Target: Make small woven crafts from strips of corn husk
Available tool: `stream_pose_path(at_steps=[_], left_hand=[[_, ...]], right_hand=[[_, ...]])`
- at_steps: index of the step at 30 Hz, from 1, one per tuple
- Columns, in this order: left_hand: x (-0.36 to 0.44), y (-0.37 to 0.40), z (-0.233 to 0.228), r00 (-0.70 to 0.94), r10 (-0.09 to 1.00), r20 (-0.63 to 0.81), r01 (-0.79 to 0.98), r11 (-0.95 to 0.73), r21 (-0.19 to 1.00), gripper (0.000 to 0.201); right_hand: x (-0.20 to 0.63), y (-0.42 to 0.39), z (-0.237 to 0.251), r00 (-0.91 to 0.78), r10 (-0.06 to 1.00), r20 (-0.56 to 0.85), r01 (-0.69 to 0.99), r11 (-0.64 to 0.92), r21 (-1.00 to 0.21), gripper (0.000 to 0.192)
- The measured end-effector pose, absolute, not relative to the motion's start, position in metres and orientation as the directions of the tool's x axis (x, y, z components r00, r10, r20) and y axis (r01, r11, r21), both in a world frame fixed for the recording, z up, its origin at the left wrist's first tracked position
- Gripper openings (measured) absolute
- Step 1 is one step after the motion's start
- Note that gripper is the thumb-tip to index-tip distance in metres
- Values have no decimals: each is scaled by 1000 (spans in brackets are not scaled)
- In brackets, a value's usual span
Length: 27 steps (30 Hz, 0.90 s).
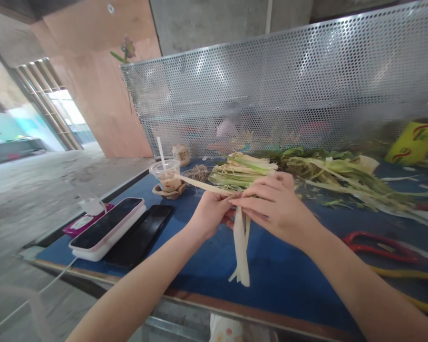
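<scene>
Both grips, left hand and right hand, pinch pale leaf strips hanging below them.

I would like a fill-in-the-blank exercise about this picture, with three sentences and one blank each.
1. The left hand and the right hand hold pale leaf strips above a table whose top is ____ in colour.
2. The plastic cup has a white ____ standing in it.
3. Behind the heap of green leaves stands a perforated ____ screen.

Missing words: blue; straw; metal
</scene>
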<state>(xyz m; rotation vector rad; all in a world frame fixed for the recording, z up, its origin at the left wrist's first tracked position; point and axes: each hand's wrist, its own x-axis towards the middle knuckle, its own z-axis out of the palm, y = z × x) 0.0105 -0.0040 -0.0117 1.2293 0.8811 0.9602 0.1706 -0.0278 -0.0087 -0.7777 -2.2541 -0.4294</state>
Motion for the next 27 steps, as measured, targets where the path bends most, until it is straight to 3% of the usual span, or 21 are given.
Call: stream_pose_path(at_steps=[3,5,8,11,13,15,18,21,27], left_hand=[[11,-7,-10,390,920,-25,-134,84,987,12],[11,-9,-9,453,891,-24,-135,95,986,14],[10,-10,-9,524,851,-35,-126,118,985,19],[9,-8,-10,535,842,-60,-117,144,983,20],[9,-7,-12,524,848,-77,-110,157,981,20],[9,-6,-12,498,863,-85,-108,159,981,20],[8,-7,-11,470,880,-69,-106,134,985,19],[6,-9,-8,475,879,-38,-102,98,990,21],[4,-8,-7,479,878,-11,-114,75,991,25]], right_hand=[[169,-27,-9,-483,388,785,632,775,6,16],[167,-26,-9,-279,503,818,640,732,-232,12],[166,-21,-10,29,791,611,558,495,-666,16],[169,-14,-13,57,911,408,538,316,-782,28],[173,-12,-14,51,898,438,616,317,-721,27],[177,-14,-12,-1,822,570,707,403,-581,18],[183,-19,-3,-295,646,704,728,629,-272,21],[186,-24,3,-573,505,645,628,777,-50,20],[187,-24,-1,-692,432,578,599,790,128,27]])
